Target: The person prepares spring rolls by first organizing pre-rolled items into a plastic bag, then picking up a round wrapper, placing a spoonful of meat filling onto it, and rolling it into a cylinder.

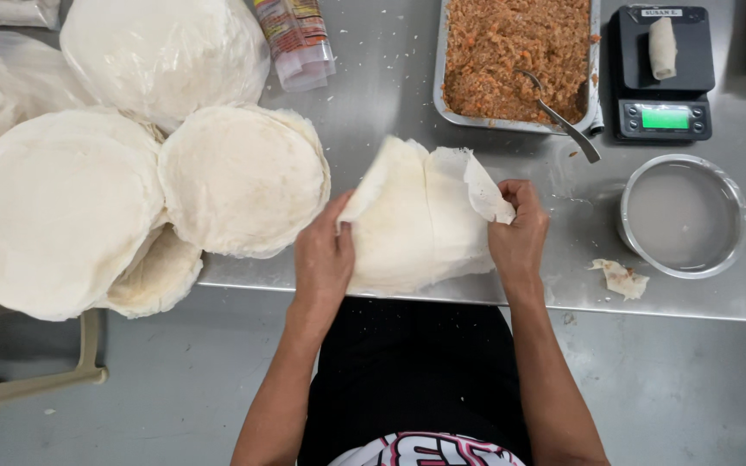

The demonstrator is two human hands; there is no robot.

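Note:
A small stack of thin, pale round wrappers [420,229] lies at the near edge of the steel table [390,78]. My left hand [323,255] pinches the stack's left edge, where a flap is lifted and folded over. My right hand [518,233] grips a thin torn-looking sheet at the stack's upper right corner and peels it up. Both hands are closed on wrapper sheets.
Big stacks of round wrappers [239,177] [53,207] lie left, overhanging the edge. A metal tray of orange-brown filling [515,56] with a spoon [563,121] sits behind. A black scale [660,73] carries a rolled wrapper. A steel bowl of cloudy liquid [682,216] stands right, with a wrapper scrap [622,278].

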